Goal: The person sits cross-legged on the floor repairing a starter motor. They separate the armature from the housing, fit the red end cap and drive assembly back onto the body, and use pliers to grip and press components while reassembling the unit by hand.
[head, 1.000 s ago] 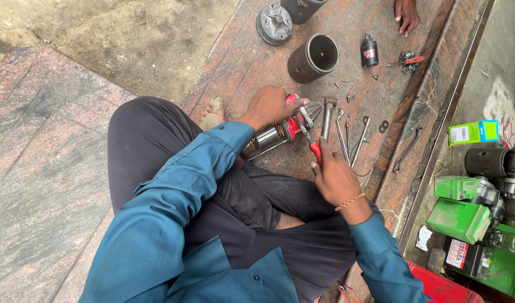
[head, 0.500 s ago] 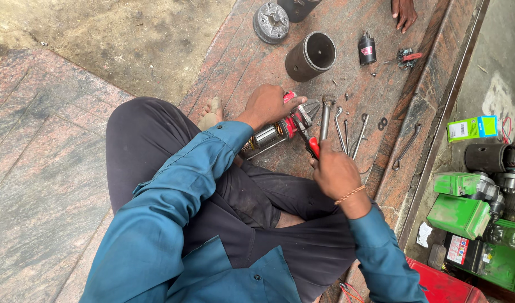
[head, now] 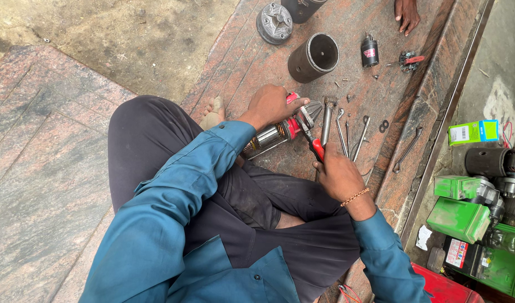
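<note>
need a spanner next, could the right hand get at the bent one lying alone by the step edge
Probably yes: the bent spanner lies bare on the stone, just beyond the right hand, nothing between. But that hand's fingers grip red-handled pliers, so they would need freeing first.

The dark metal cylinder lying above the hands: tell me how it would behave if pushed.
The dark metal cylinder lies on its side on the stone floor, so a sideways push would probably roll it. Its thick wall suggests it is stiff and heavy for its size. Its dull surface looks unlikely to slip.
</note>
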Demonstrator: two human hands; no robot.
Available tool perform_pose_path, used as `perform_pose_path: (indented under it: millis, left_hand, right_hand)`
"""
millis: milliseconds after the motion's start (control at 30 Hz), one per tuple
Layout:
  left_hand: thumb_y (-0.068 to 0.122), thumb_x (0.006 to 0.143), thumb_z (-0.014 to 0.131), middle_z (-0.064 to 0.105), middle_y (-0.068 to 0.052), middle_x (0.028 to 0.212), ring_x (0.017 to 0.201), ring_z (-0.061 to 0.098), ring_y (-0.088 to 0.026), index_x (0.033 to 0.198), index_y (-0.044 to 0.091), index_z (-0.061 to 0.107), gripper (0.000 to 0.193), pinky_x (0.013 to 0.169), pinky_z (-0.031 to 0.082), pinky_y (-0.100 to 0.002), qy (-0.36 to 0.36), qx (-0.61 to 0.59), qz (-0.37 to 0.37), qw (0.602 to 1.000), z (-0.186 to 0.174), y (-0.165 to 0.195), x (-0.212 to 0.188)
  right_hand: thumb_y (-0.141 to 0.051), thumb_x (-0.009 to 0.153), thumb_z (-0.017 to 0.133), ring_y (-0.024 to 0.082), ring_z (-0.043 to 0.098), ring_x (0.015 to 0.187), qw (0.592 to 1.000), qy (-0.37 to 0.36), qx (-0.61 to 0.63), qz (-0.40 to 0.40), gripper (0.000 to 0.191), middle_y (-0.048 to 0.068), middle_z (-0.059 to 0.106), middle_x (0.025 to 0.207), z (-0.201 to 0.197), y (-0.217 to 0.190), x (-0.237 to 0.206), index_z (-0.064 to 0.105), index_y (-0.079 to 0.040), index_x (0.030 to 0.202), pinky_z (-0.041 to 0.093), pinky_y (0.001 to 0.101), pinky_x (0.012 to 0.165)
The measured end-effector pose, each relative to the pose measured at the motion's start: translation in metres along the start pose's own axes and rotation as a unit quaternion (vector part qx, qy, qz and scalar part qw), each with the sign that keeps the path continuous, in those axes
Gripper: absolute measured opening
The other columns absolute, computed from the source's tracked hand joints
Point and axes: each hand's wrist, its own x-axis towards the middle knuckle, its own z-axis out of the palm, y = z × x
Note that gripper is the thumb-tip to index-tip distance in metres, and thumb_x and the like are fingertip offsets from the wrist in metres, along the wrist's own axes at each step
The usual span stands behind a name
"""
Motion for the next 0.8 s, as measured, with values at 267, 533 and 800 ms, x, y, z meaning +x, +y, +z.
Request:
perform_pose_path:
  millis: [267, 533, 800]
  left_hand:
    - [0.076, 0.088, 0.056, 0.067, -0.028, 0.068, 0.071, 0.070, -0.046, 0.071, -0.001, 0.075, 0.081, 0.068, 0.055, -0.055, 0.010, 0.002, 0.013, 1.000, 0.001, -0.001, 0.001]
    - [0.078, 0.087, 0.055, 0.068, -0.028, 0.071, 0.074, 0.070, -0.046, 0.071, -0.002, 0.074, 0.083, 0.070, 0.056, -0.055, -0.012, 0.004, -0.010, 1.000, -0.001, -0.002, 0.002]
    - [0.078, 0.085, 0.059, 0.067, -0.029, 0.072, 0.074, 0.069, -0.047, 0.072, -0.001, 0.074, 0.082, 0.070, 0.055, -0.057, -0.003, -0.010, -0.007, 1.000, -0.005, 0.001, -0.002]
  right_hand:
    - [-0.022, 0.096, 0.064, 0.052, 0.066, 0.081, 0.999, 0.016, -0.028, -0.026, 0.035, 0.030, 0.068, 0.082, -0.011, -0.014, -0.004, 0.044, 0.001, 0.111, 0.051, 0.0606, 0.070]
    - [-0.023, 0.100, 0.059, 0.044, 0.069, 0.084, 0.977, -0.084, 0.195, -0.001, 0.037, 0.029, 0.071, 0.089, 0.003, 0.015, 0.012, 0.047, 0.004, 0.124, 0.053, 0.0535, 0.068]
    - [-0.025, 0.104, 0.048, 0.036, 0.075, 0.092, 0.574, -0.220, 0.783, 0.092, 0.041, 0.028, 0.070, 0.116, 0.044, 0.059, 0.004, 0.049, 0.005, 0.132, 0.060, 0.0366, 0.068]
